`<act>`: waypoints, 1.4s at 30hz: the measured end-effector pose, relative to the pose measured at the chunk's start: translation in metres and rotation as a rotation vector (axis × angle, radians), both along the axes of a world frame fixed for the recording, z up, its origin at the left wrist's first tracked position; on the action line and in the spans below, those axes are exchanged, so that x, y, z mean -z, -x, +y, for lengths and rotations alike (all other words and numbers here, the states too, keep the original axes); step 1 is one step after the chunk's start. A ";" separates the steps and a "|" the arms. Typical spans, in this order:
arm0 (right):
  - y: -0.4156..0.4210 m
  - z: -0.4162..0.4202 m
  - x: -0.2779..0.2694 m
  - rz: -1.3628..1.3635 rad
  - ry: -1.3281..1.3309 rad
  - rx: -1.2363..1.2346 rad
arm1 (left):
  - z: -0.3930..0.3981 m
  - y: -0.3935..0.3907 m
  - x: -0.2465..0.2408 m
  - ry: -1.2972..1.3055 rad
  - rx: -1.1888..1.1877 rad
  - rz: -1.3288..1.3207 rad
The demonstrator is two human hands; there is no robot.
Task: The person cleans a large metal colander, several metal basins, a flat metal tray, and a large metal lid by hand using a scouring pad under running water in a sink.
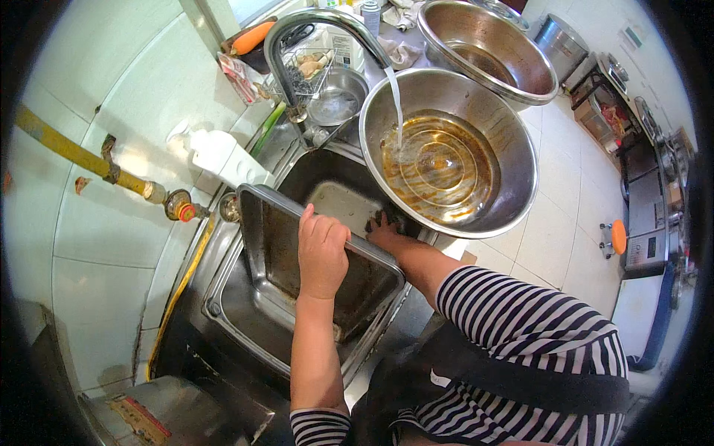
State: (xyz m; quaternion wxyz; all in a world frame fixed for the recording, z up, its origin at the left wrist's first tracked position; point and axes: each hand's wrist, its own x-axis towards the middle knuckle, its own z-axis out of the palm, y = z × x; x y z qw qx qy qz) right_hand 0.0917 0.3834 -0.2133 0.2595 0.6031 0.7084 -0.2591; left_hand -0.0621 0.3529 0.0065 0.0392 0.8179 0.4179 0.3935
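My left hand (323,248) is closed over the upper rim of a deep rectangular metal pan (329,279), which leans tilted across the sink's double basin. Brown stains cover the pan's inside. Beyond its rim, my right hand (384,229) reaches into the far sink basin (346,203), with its fingers over a dark, shaggy scouring pad (397,223). The pan's rim passes close to my right wrist. From the curved faucet (329,17), water runs into a large steel bowl (446,173) at the basin's right edge. Brownish liquid lies in this bowl.
More large steel bowls (491,50) are stacked behind. A white plastic bottle (228,156) stands by the tiled wall, near a yellow pipe (83,153) with a valve. A small metal bowl (337,97) and a wire basket (312,67) sit behind the faucet. An orange stool (618,237) is across the floor.
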 end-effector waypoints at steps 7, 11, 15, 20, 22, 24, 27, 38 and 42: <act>-0.014 -0.024 -0.002 0.007 0.209 0.076 | 0.008 -0.007 0.004 0.012 0.029 0.001; -0.017 -0.049 -0.044 0.199 0.079 0.054 | 0.015 -0.013 0.008 0.017 0.062 0.026; -0.035 -0.063 -0.112 0.417 -0.108 -0.046 | 0.017 -0.013 0.010 0.013 0.081 0.041; -0.094 -0.095 -0.164 0.617 -0.403 -0.343 | 0.019 -0.012 0.013 0.006 0.129 0.067; -0.112 -0.121 -0.187 0.733 -0.438 -0.313 | 0.022 -0.014 0.018 -0.005 0.165 0.082; -0.127 -0.139 -0.221 0.883 -0.490 -0.318 | 0.029 -0.014 0.025 -0.005 0.208 0.117; -0.144 -0.154 -0.266 0.923 -0.547 -0.259 | 0.040 -0.019 0.041 0.085 0.209 0.358; -0.225 -0.176 -0.316 1.333 -0.585 0.735 | 0.045 -0.041 0.099 0.688 -0.032 0.429; -0.262 -0.126 -0.315 1.287 -0.546 0.699 | 0.062 -0.024 0.109 0.775 -0.288 -0.472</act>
